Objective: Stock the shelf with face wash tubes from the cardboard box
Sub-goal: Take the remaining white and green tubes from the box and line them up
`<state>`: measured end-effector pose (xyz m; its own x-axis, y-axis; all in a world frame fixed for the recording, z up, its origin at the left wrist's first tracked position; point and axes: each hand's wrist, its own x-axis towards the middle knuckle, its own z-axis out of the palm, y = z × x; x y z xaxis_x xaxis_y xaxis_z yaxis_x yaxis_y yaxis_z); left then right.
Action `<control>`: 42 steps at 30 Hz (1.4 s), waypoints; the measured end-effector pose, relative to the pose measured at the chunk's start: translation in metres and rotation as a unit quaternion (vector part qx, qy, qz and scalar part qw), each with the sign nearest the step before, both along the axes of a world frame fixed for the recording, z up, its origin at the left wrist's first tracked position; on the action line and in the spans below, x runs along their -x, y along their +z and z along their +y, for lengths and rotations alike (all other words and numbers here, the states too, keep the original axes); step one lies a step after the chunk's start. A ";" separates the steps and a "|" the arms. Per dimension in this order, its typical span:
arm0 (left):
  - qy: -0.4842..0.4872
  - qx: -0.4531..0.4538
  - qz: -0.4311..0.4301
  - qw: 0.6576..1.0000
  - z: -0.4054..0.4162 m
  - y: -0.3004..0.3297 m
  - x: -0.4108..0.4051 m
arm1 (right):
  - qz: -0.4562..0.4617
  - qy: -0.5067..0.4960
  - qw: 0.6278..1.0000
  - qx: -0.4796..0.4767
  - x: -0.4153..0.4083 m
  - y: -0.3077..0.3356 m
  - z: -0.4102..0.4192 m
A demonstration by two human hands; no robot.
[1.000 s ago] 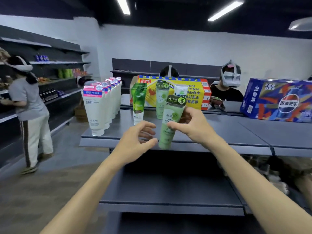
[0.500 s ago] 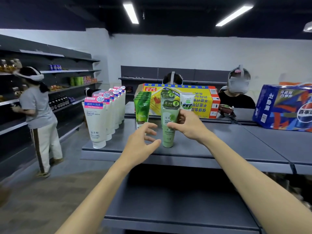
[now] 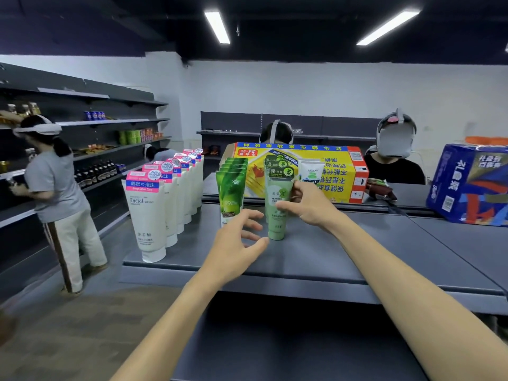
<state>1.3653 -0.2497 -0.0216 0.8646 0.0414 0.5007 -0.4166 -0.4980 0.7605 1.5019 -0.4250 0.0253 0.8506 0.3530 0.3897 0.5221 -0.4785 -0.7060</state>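
Observation:
A pale green seaweed face wash tube (image 3: 277, 207) stands cap-down on the grey top shelf (image 3: 330, 259), in front of others of its kind. My right hand (image 3: 308, 206) grips it at mid-height from the right. My left hand (image 3: 236, 246) hovers just left of the tube's base with fingers spread and loosely curled, holding nothing. A row of dark green tubes (image 3: 230, 192) stands to the left. Further left runs a row of white facial cleanser tubes (image 3: 147, 215) with pink and blue tops. No cardboard stock box shows near my hands.
A yellow drinks carton (image 3: 338, 171) lies behind the tubes, with a blue Pepsi carton (image 3: 470, 185) at the right. Two people in headsets stand behind the shelf; another person (image 3: 55, 193) stocks wall shelves at the left. A lower shelf (image 3: 302, 347) lies below my arms.
My right hand carried the pale green tube from the shelf's front edge back and stood it upright in front of its row. The left hand followed alongside.

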 end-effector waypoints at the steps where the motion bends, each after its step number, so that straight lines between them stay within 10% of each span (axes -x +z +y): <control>1: -0.003 0.001 0.000 1.000 0.000 0.000 -0.002 | 0.000 0.000 1.000 0.000 -0.003 0.000 0.001; 42: -0.025 0.007 0.007 1.000 0.000 -0.003 -0.010 | -0.011 -0.015 1.000 0.008 -0.029 0.002 0.006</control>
